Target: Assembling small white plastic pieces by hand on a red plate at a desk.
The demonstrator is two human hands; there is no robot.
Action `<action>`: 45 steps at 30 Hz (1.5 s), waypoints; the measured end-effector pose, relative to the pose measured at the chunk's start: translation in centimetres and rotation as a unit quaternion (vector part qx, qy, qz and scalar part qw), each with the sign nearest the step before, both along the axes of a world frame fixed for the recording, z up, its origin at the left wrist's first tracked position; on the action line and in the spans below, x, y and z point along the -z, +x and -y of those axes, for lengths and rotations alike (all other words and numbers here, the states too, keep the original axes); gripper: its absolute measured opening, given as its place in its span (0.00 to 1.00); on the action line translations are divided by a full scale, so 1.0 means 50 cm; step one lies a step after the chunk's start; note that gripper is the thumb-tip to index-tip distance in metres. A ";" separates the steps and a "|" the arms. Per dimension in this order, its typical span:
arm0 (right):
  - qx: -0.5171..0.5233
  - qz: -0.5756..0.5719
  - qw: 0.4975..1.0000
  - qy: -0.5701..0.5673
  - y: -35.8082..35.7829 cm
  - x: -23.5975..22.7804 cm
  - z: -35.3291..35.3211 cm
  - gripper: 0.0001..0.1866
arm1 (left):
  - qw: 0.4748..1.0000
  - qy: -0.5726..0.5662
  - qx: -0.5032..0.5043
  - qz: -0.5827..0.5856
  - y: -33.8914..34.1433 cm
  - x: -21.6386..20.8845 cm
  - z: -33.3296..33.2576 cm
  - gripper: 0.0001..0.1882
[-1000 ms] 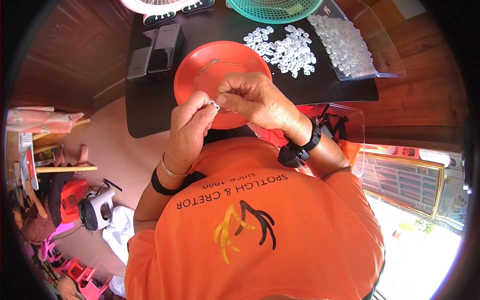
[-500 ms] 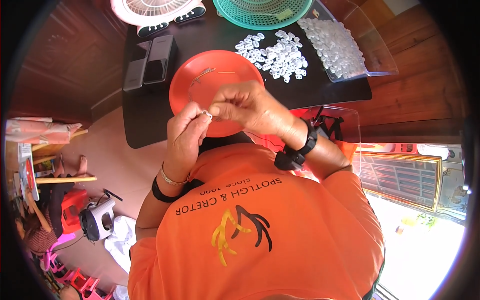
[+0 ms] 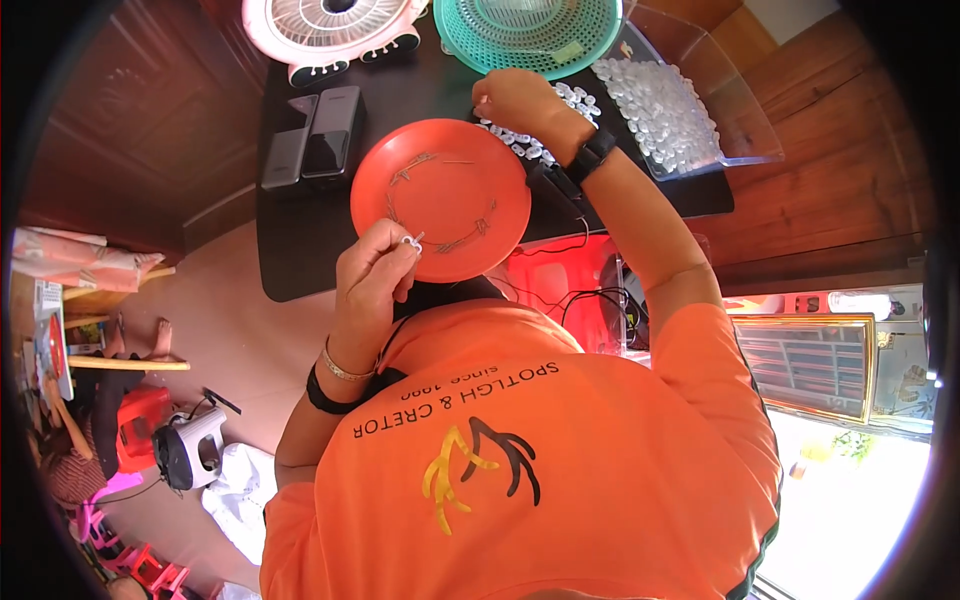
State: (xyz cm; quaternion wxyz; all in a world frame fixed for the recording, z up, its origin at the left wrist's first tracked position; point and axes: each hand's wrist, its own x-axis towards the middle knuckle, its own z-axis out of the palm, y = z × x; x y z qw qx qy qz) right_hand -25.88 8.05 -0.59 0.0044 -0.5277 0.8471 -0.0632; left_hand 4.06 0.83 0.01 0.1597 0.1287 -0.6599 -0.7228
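Observation:
My left hand (image 3: 372,272) is closed over the near-left rim of a red plate (image 3: 455,190). Its thumb and finger pinch a small white oval plastic piece (image 3: 410,243), with a thin pin-like bit sticking out beside it. Scattered around the plate are several thin metal pins (image 3: 478,230). Beyond the plate, my right hand (image 3: 532,108) hovers at the left part of a loose pile of white oval pieces (image 3: 527,150), partly covering it. Its fingers are curled together; whatever they hold is hidden.
A clear tray (image 3: 752,125) of translucent pieces (image 3: 660,115) stands to the right. At the back are a green basket (image 3: 462,48) and a pink fan (image 3: 290,50). Grey boxes (image 3: 335,120) lie left on the black table (image 3: 300,235). Another person (image 3: 90,400) sits far left.
My right hand has left the piece held in my left hand and moved away to the far pile. My left hand keeps its pinch, nearly still.

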 end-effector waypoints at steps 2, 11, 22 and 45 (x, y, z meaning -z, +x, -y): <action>0.025 -0.027 0.998 0.044 0.010 -0.007 0.009 0.09 | 1.000 0.002 -0.003 0.000 0.003 0.000 0.004 0.09; 0.001 0.054 0.992 -0.118 0.003 -0.019 -0.027 0.10 | 1.000 0.017 -0.001 -0.005 0.000 -0.001 0.010 0.09; -0.032 0.642 0.709 -0.290 0.229 -0.074 -0.108 0.09 | 0.998 0.050 -0.035 -0.021 -0.043 -0.014 0.003 0.10; -0.030 0.644 0.698 -0.311 0.277 -0.042 -0.108 0.06 | 0.999 0.022 -0.038 0.003 -0.039 0.005 -0.008 0.11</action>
